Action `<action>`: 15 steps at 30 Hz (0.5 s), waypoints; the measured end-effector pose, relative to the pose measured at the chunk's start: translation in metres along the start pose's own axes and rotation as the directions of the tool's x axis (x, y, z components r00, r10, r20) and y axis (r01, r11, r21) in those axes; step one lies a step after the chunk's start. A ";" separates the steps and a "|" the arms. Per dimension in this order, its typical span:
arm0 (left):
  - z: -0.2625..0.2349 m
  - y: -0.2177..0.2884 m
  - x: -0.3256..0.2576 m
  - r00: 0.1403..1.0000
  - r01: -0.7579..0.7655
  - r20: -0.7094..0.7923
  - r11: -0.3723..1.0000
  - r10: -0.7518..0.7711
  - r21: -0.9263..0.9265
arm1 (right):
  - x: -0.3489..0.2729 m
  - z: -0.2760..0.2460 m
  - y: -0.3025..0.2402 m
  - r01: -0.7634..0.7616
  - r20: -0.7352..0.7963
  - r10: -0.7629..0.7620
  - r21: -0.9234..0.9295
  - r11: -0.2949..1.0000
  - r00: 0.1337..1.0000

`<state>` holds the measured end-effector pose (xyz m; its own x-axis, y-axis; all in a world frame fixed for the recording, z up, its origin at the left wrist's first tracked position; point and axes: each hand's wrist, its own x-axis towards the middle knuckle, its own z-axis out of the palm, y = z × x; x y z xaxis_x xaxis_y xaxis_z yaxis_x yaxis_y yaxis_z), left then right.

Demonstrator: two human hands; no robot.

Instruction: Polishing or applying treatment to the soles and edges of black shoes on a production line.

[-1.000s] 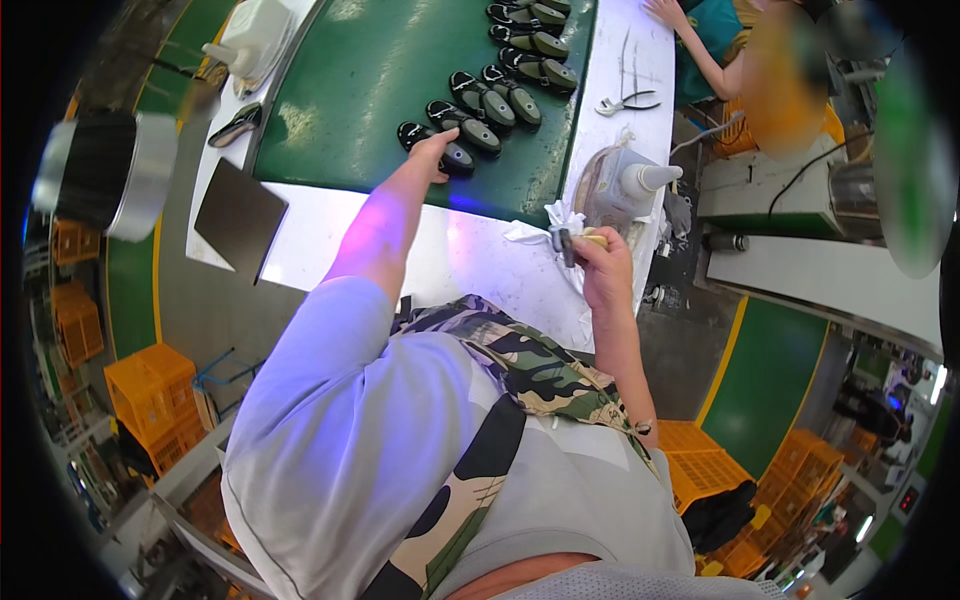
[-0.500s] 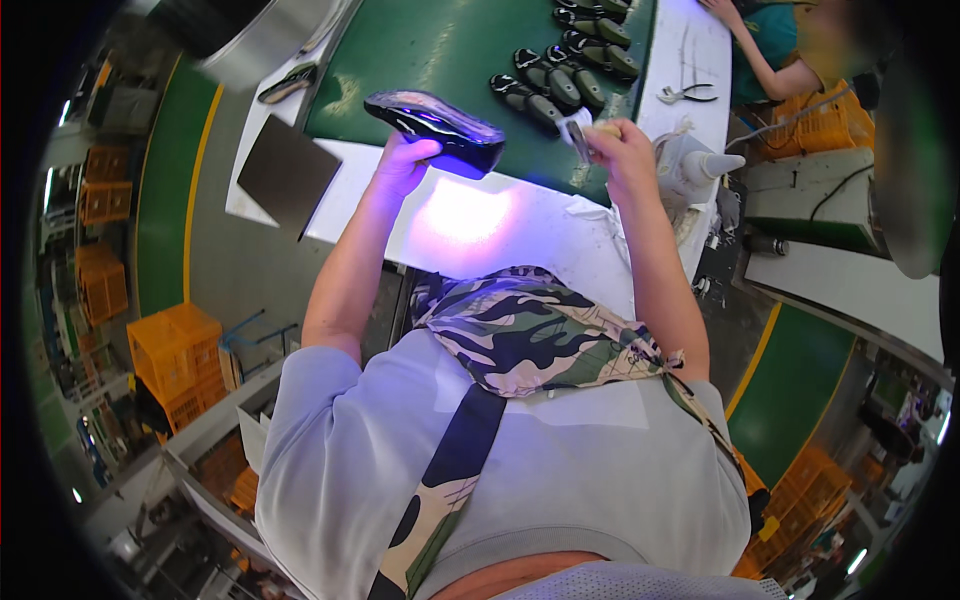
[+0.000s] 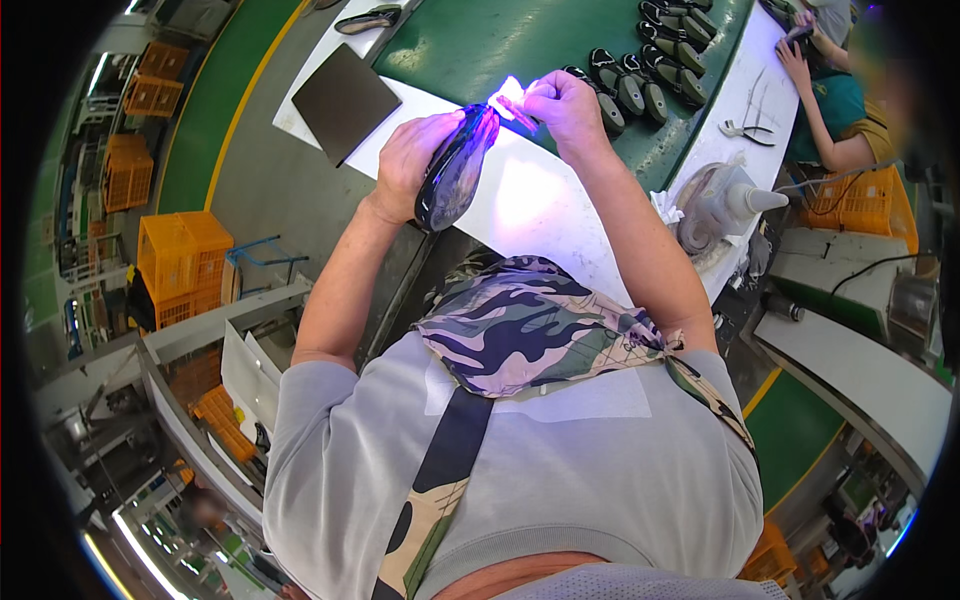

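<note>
My left hand (image 3: 408,160) is wrapped round a glossy black shoe (image 3: 450,185), which hangs tilted over the white bench edge (image 3: 590,225). My right hand (image 3: 568,108) pinches a small flat tool (image 3: 518,114), which looks like a brush with a white tip. Its tip is at the upper end of the shoe, under a bright violet-white light; glare hides whether they touch. Beyond my right hand, several black shoes with grey-green soles (image 3: 622,92) lie in rows on the green work surface (image 3: 480,50).
Pliers (image 3: 748,133) and a clear squeeze bottle with a white nozzle (image 3: 715,205) are on the right-hand ledge. A dark square board (image 3: 345,100) and a single shoe (image 3: 368,19) are at left. At far right another person's hands (image 3: 795,60) hold a dark item. Orange crates (image 3: 180,255) stand at left.
The shoe has swung from lying crosswise to pointing steeply down. My right hand has moved left, bringing the tool to the shoe's upper end. The whole view has shifted.
</note>
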<state>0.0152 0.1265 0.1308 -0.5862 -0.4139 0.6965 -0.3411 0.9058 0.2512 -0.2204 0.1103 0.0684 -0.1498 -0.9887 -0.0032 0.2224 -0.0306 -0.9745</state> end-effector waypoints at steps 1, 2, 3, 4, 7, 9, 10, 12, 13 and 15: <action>-0.001 0.002 -0.002 1.000 0.009 -0.003 1.000 -0.009 0.011 | -0.003 0.005 -0.003 -0.003 0.014 0.003 0.001 1.000 1.000; -0.002 0.002 -0.004 1.000 0.020 0.009 1.000 -0.020 0.010 | -0.008 0.010 -0.006 -0.058 0.032 0.055 0.112 0.992 0.998; -0.002 0.002 -0.005 0.999 0.030 0.022 1.000 -0.030 0.007 | -0.012 0.013 -0.009 -0.116 0.054 0.107 0.219 0.969 0.993; -0.001 0.000 -0.007 0.999 0.037 0.018 0.999 -0.038 0.016 | -0.017 0.016 -0.015 -0.120 0.066 0.108 0.218 0.968 0.992; 0.001 0.003 -0.011 0.994 0.094 0.059 0.996 -0.093 0.001 | -0.028 0.018 -0.036 -0.213 0.142 0.179 0.281 0.936 0.973; -0.002 0.016 -0.004 0.960 0.242 0.156 0.969 -0.231 -0.056 | -0.032 0.016 -0.049 -0.176 0.172 0.131 0.283 0.943 0.976; -0.001 0.016 -0.007 0.960 0.248 0.150 0.967 -0.238 -0.052 | -0.033 0.016 -0.057 -0.180 0.180 0.133 0.279 0.943 0.975; 0.004 0.013 -0.016 0.874 0.422 0.287 0.905 -0.391 -0.054 | -0.034 0.015 -0.071 -0.037 0.262 -0.031 0.250 0.968 0.965; 0.002 0.020 -0.008 0.856 0.450 0.321 0.890 -0.406 -0.073 | -0.032 0.013 -0.075 -0.038 0.266 -0.030 0.247 0.968 0.964; 0.003 0.019 -0.006 0.801 0.498 0.421 0.864 -0.425 -0.075 | -0.027 0.008 -0.082 0.110 0.285 -0.114 0.031 0.993 0.952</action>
<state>0.0105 0.1457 0.1292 -0.6338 -0.7549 0.1687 -0.5317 0.5836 0.6138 -0.2266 0.1388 0.1501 0.1069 -0.9792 0.1724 0.2346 -0.1437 -0.9614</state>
